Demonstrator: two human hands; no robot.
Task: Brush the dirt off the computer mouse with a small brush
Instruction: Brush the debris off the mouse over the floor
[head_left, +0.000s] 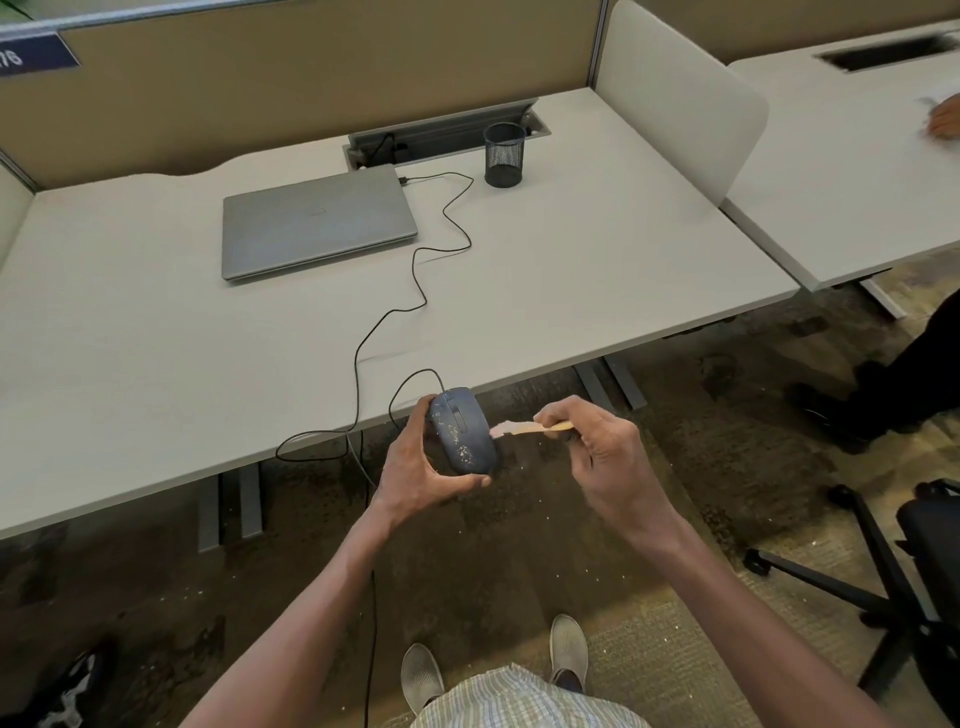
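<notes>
Your mouse (462, 431) looks like matt dark plastic, speckled with pale crumbs. The brush (524, 428) has a light wooden handle. Desk (571, 270) is smooth matt white, laptop (317, 223) brushed grey metal, cup (504, 155) black wire mesh.

**Pale specks on a dark mouse**

The mouse (462, 431) is dark blue-grey, dotted with pale specks of dirt, and its cable (415, 270) is black. The brush (524, 428) has a tan wooden handle and light pinkish bristles. The desk (156, 338) is off-white, the closed laptop (317, 223) silver-grey, the mesh pen cup (504, 155) black. The partition (285, 88) is beige. The carpet (519, 530) is mottled brown and green. The shoes (569, 649) are light grey, and the shorts (519, 701) are checked white and green.
</notes>
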